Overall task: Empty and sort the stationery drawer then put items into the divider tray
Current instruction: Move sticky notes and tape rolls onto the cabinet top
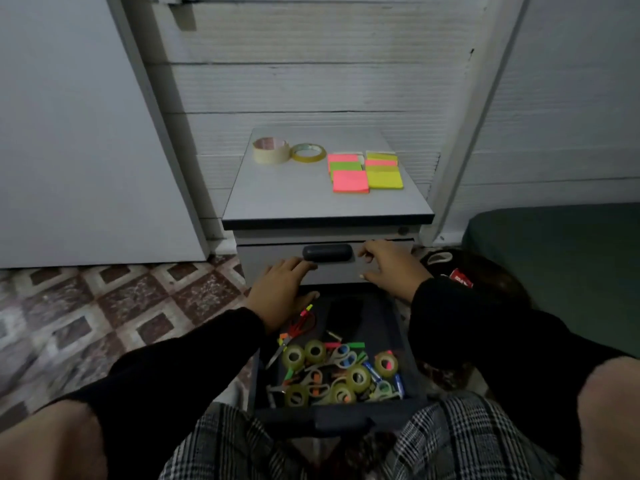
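the open drawer (332, 358) stood pulled out toward the person, its near end crowded with small tape rolls (313, 351), scissors (298, 327) and markers, its far end bare. the left hand (280, 289) lay flat, fingers straight, over the drawer's far left corner, holding nothing. the right hand (388, 268) rested loosely curved on the closed drawer front (270, 261) beside the handle (327, 253), gripping nothing. sticky notes (365, 171) sat near the cabinet top's (287, 195) back right corner, two tape rolls (287, 152) back left.
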`<act>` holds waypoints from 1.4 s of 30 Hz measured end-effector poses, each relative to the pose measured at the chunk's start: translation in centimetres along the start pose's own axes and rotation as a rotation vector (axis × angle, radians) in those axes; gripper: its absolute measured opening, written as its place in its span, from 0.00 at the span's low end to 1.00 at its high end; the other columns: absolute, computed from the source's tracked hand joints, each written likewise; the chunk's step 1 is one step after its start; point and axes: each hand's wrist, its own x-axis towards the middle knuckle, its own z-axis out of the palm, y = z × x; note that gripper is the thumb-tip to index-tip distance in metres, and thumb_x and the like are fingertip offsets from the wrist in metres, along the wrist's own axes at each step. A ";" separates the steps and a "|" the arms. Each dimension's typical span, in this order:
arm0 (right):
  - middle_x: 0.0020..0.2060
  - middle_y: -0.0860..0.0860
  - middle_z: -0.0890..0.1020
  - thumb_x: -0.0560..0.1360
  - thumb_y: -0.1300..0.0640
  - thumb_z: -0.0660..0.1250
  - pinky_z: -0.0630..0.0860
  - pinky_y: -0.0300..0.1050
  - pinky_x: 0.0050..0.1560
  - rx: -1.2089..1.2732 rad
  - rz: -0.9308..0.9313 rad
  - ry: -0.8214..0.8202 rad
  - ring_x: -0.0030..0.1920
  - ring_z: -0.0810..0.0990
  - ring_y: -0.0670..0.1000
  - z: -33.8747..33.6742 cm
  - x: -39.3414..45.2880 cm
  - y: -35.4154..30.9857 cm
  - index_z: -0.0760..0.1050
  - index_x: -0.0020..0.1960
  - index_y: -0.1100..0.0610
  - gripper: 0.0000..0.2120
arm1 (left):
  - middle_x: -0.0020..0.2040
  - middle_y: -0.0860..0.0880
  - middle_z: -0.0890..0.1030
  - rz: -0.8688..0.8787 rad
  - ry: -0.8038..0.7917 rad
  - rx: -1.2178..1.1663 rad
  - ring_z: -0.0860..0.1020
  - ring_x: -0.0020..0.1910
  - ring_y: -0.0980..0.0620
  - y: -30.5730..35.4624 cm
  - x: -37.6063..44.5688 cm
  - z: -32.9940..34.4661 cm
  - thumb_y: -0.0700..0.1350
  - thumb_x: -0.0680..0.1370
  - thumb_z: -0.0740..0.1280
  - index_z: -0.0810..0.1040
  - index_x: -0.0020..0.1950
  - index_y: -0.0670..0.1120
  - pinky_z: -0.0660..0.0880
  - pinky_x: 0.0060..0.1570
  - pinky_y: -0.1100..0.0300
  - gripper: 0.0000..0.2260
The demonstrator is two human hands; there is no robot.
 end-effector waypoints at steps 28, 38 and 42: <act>0.60 0.55 0.71 0.74 0.57 0.67 0.69 0.46 0.59 -0.126 0.110 -0.566 0.62 0.70 0.56 18.7 -1.1 9.6 0.70 0.65 0.54 0.19 | 0.70 0.47 0.67 -0.163 -0.597 0.155 0.66 0.68 0.46 -5.7 -1.9 16.9 0.53 0.79 0.60 0.61 0.73 0.48 0.64 0.65 0.53 0.24; 0.67 0.52 0.67 0.70 0.56 0.71 0.67 0.50 0.62 -0.302 0.070 -0.666 0.67 0.66 0.55 21.5 -1.4 9.9 0.64 0.67 0.51 0.29 | 0.74 0.46 0.60 -0.139 -0.608 0.206 0.61 0.71 0.45 -6.0 -1.4 19.5 0.51 0.79 0.60 0.55 0.75 0.46 0.62 0.66 0.51 0.27; 0.67 0.51 0.66 0.71 0.55 0.69 0.68 0.49 0.62 -0.355 0.008 -0.643 0.67 0.66 0.55 22.1 -1.5 9.8 0.62 0.69 0.51 0.29 | 0.74 0.45 0.60 -0.084 -0.602 0.282 0.61 0.70 0.44 -6.0 -1.4 20.0 0.47 0.80 0.57 0.55 0.75 0.44 0.62 0.66 0.51 0.24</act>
